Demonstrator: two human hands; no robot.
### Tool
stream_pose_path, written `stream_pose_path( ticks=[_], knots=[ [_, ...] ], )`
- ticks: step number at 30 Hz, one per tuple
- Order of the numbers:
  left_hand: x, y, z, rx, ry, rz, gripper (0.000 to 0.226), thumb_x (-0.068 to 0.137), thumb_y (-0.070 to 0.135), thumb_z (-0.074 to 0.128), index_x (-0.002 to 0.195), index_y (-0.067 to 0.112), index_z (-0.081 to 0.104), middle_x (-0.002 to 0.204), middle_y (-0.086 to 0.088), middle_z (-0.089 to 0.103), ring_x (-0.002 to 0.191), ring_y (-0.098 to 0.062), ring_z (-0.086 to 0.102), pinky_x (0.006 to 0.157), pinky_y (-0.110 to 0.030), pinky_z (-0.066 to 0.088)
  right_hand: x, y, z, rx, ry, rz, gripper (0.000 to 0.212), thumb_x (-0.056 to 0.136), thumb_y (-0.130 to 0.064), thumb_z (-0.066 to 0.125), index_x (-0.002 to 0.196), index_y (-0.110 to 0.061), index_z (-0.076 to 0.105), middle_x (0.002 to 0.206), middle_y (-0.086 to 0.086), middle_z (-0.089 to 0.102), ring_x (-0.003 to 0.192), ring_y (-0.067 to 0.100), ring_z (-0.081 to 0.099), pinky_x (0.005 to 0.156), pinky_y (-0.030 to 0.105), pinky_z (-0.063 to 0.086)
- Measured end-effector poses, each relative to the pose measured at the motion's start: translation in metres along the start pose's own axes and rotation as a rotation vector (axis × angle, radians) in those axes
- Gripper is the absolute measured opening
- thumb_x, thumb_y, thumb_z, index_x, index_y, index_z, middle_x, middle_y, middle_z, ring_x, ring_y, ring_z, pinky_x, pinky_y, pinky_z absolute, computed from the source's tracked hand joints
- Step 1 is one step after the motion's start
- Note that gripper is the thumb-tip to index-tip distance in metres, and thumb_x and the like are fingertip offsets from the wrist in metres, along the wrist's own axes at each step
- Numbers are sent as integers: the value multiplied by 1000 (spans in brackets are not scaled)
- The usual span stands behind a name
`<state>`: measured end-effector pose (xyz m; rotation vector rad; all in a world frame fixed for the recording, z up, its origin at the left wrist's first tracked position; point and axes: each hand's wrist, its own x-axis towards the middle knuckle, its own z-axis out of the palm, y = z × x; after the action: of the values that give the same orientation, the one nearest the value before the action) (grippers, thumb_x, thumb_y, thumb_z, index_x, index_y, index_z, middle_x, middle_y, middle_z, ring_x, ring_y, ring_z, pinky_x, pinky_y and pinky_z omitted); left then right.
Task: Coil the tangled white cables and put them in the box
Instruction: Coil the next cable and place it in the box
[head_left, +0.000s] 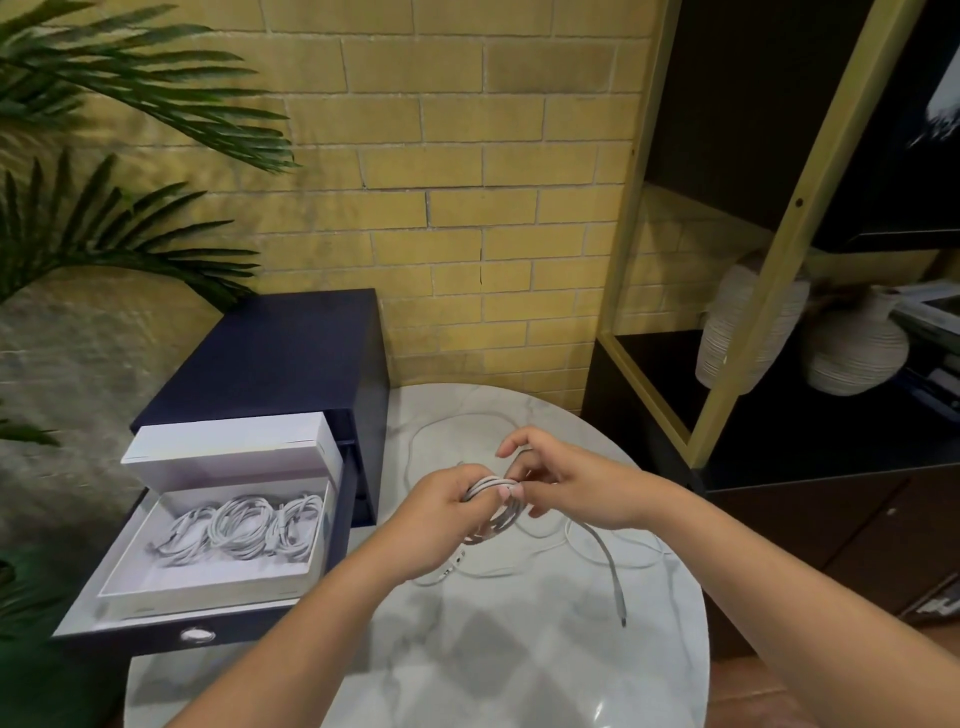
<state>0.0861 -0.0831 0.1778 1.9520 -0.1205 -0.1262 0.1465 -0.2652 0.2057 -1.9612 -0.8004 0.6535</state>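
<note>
The left hand is gripping a coiled cable above the table; the right hand is pinching it too, right of the box.

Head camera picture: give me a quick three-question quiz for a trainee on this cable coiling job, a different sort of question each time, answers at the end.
1. True or false: the white box is empty.
2. Multiple choice: the box sits A) on the marble table, B) in the open drawer, C) on the shelf.
3. Fill in: the coil being wound is gripped in the ___ hand.

Key
1. False: coiled cables already lie in it.
2. B.
3. Left hand.
</note>
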Motion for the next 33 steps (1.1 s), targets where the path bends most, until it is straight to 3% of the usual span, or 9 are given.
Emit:
stream_pose_path(
  ticks=[5, 7, 11, 17, 20, 23, 27, 30, 33],
  knots=[
    [3, 0, 2, 56, 69, 19, 15, 92, 32, 59, 90, 18, 63, 68, 7, 58, 61, -7, 51, 62, -28, 44, 1, 0, 2, 5, 52, 3, 30, 96, -18, 55, 122, -18, 40, 92, 6, 60, 76, 11, 58, 74, 27, 53],
    [3, 1, 0, 105, 27, 3, 13, 96, 32, 53, 94, 22, 61, 72, 8, 56, 66, -8, 49, 66, -29, 42, 1, -2, 1, 6, 61, 10, 31, 96, -15, 55, 122, -17, 40, 87, 4, 59, 71, 10, 57, 70, 24, 53],
    [3, 1, -6, -16, -97, -96, 16, 98, 16, 43, 104, 18, 57, 75, 5, 49, 69, -9, 44, 68, -25, 36, 1, 0, -1, 68, 39, 41, 32, 95, -13, 56, 123, -15, 39, 87, 4, 59, 71, 10, 57, 71, 25, 52],
    [5, -6, 5, 274, 71, 46, 14, 98, 16, 40, 91, 27, 45, 69, 6, 48, 58, -9, 39, 55, -25, 33, 5, 2, 5, 129, 36, 46, 31, 96, -15, 54, 124, -14, 39, 85, 6, 57, 72, 13, 57, 72, 26, 50],
    [5, -8, 8, 392, 145, 130, 18, 96, 10, 37, 92, 27, 40, 80, 7, 50, 66, -8, 45, 57, -24, 35, 5, 0, 4, 232, 33, 74, 26, 101, -16, 44, 126, -16, 39, 89, 8, 61, 79, 19, 62, 73, 28, 51],
    [1, -5, 8, 482, 127, 163, 20, 96, 10, 34, 93, 29, 37, 84, 11, 47, 68, -9, 46, 56, -22, 34, 4, -2, 2, 261, 44, 105, 29, 101, -14, 43, 129, -20, 39, 92, 9, 64, 81, 18, 64, 72, 27, 50],
    [-4, 0, 11, 566, 81, 172, 13, 100, 17, 30, 94, 27, 35, 83, 10, 45, 62, -10, 42, 51, -23, 29, 5, 1, 0, 288, 20, 146, 43, 94, -13, 58, 132, -25, 40, 101, 12, 67, 88, 15, 63, 79, 27, 50],
    [-4, 2, 10, 612, 56, 169, 9, 100, 19, 30, 95, 26, 35, 82, 11, 44, 62, -9, 42, 50, -24, 27, 7, 6, 1, 413, 4, 179, 46, 91, -6, 61, 131, -20, 43, 93, 8, 66, 84, 16, 62, 79, 29, 50],
    [-5, 6, 7, 610, -29, 154, 10, 98, 20, 34, 94, 28, 34, 82, 13, 47, 67, -6, 45, 54, -22, 29, 9, 6, 5, 491, 11, 194, 40, 91, 1, 55, 127, -12, 42, 84, 6, 60, 74, 16, 59, 71, 27, 52]
  ],
)
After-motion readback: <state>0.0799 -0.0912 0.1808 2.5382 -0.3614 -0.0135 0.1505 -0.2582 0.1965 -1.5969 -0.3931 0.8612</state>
